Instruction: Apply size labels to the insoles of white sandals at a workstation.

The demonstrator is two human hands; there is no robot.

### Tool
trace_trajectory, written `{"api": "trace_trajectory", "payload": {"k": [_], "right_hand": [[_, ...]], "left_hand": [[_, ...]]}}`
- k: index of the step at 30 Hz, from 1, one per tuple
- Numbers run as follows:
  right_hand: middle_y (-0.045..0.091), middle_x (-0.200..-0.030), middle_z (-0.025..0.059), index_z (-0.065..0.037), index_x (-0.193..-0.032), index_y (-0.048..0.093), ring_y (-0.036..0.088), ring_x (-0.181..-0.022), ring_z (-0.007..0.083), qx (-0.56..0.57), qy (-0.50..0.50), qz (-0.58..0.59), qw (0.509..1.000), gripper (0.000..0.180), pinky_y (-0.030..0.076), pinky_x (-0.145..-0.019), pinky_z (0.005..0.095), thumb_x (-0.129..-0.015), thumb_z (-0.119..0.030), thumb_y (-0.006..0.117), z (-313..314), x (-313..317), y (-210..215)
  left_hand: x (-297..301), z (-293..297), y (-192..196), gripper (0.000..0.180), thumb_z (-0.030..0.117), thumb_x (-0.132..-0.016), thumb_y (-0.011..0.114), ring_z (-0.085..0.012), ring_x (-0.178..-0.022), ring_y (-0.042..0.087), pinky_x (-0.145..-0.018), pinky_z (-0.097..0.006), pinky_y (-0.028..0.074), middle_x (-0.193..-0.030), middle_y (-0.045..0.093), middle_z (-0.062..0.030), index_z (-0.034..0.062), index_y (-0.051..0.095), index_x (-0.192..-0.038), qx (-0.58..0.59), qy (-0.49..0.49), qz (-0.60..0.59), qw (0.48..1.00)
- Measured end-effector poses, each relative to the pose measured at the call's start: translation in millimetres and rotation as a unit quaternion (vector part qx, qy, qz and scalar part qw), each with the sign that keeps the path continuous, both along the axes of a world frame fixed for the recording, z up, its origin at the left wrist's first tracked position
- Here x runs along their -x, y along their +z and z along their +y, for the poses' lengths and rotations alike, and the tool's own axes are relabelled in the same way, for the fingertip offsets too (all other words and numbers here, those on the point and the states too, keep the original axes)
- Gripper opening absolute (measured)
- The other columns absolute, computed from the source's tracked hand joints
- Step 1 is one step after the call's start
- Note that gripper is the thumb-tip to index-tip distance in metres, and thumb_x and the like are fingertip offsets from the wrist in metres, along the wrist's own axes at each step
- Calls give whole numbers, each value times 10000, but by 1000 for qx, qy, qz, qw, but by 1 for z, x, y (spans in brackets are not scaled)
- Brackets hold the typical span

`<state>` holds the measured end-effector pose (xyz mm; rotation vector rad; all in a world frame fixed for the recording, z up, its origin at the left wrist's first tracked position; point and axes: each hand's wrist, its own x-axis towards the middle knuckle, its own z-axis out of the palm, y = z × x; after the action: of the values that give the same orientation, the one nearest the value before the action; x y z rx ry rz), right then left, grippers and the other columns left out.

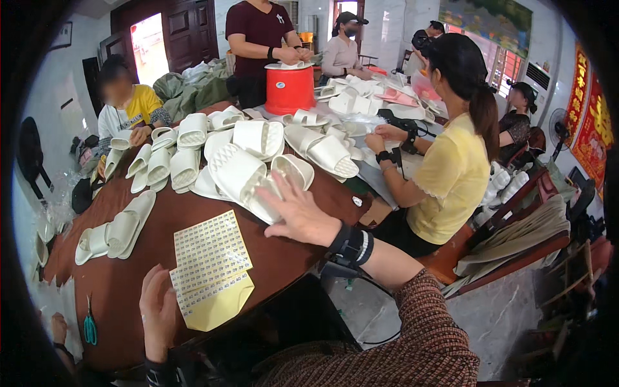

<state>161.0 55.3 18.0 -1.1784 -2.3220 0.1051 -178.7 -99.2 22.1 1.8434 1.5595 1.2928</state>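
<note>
My right hand (300, 216) reaches out over the near edge of a pile of cream slippers (255, 138). Its fingers are spread and overlap the nearest slipper (235, 171); whether they touch it I cannot tell. Beside the left edge of a yellow sticker sheet (209, 248), my left hand (157, 309) is raised with its fingers loosely bent and apart, holding nothing visible. Rows of small printed labels cover most of the sheet, and its near part is bare yellow backing. Left of the sheet lies a pair of cream slippers (116, 232). Black bands circle both my wrists.
Teal-handled scissors (90, 326) lie at the table's left side. A red bucket (289, 89) stands upside down at the far side, a person working on top of it. Co-workers sit around the brown table (284, 255), one in yellow close on the right. More slippers cover the far end.
</note>
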Motion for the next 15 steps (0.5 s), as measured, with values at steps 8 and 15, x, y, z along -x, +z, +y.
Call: {"api": "trace_trajectory", "payload": {"k": [8,15], "right_hand": [[304,-1480,192,-254,-1418,405,296,-1304,514,-47,11,-152,987,651,380,-835,692,-830,-300,679,28,36,-10],[307,-1485,166,-302,-1398,421,298,-1314,502,-4,13,-183,983,571,376,-864,731,-869,-264,631,57,33,2]], "left_hand": [[26,-28,-41,305,10,-857,563,-366,-1255,449,-1054,-438,360,-1334,511,-184,15,605,-1159,19,105,161,981],[20,-23,-42,284,26,-834,591,-371,-1243,447,-1046,-457,345,-1318,532,-165,34,624,-1116,-10,111,245,963]]}}
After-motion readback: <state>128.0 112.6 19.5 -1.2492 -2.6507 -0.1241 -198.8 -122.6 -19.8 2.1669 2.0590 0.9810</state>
